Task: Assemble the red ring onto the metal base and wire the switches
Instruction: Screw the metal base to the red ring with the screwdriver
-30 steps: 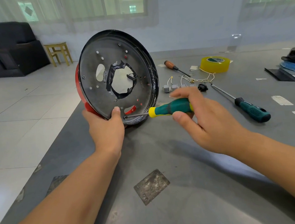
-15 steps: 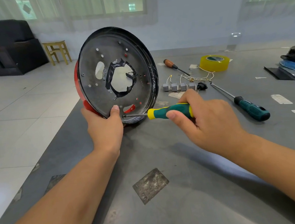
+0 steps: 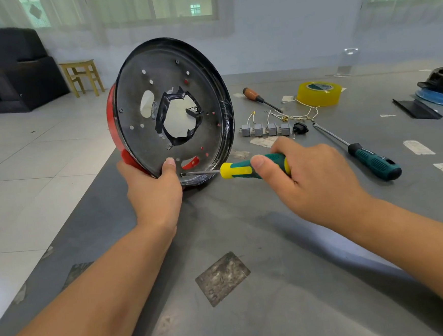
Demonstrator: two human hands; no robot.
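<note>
The round dark metal base [image 3: 135,100] stands on edge at the table's left side, its holed face toward me. The red ring [image 3: 112,123] shows behind its left rim. My left hand [image 3: 153,191] grips the bottom rim, thumb on the face. My right hand [image 3: 314,179] holds a green-and-yellow screwdriver [image 3: 244,169] level, its tip at a screw hole near the bottom of the base. A row of grey switches [image 3: 265,129] with thin wires lies on the table behind.
On the grey table [image 3: 275,256] lie a long teal-handled screwdriver [image 3: 368,156], a brown-handled screwdriver [image 3: 256,96], a yellow tape roll [image 3: 318,93] and black and blue parts [image 3: 439,89] at the far right. The table's left edge runs diagonally beside the tiled floor.
My right hand's fingers have shifted along the screwdriver handle, as in turning it. The base and my left hand stay where they were.
</note>
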